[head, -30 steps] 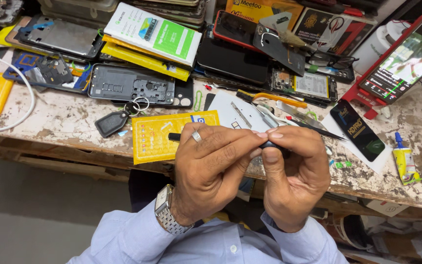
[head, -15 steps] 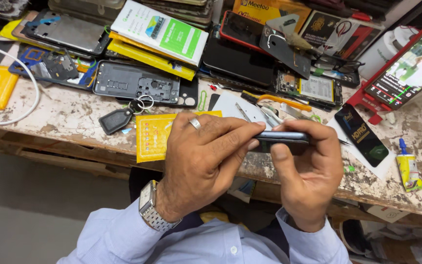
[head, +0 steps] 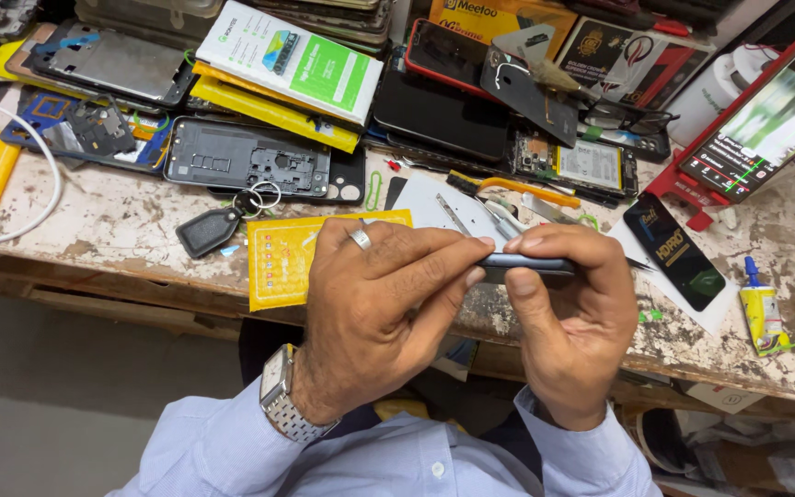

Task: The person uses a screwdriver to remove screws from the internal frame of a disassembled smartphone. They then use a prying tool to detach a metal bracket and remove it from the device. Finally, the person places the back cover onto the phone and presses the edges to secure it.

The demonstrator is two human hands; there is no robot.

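Both my hands hold a thin dark phone (head: 528, 267), seen edge-on, just above the front edge of the worn workbench (head: 121, 221). My left hand (head: 374, 308), with a ring and a metal wristwatch, pinches the phone's left end between fingers and thumb. My right hand (head: 572, 317) grips its middle from the right, thumb underneath. Most of the phone is hidden by my fingers.
A yellow packet (head: 278, 258) lies under my left hand. Behind are tweezers (head: 457, 216), a key fob with rings (head: 209, 230), an opened phone frame (head: 259, 170), stacked phones and boxes, a lit phone on a red stand (head: 766, 120), and a glue tube (head: 761, 308).
The phone has turned from nearly hidden between my fingers to lying level and edge-on, and my hands have spread slightly apart along it.
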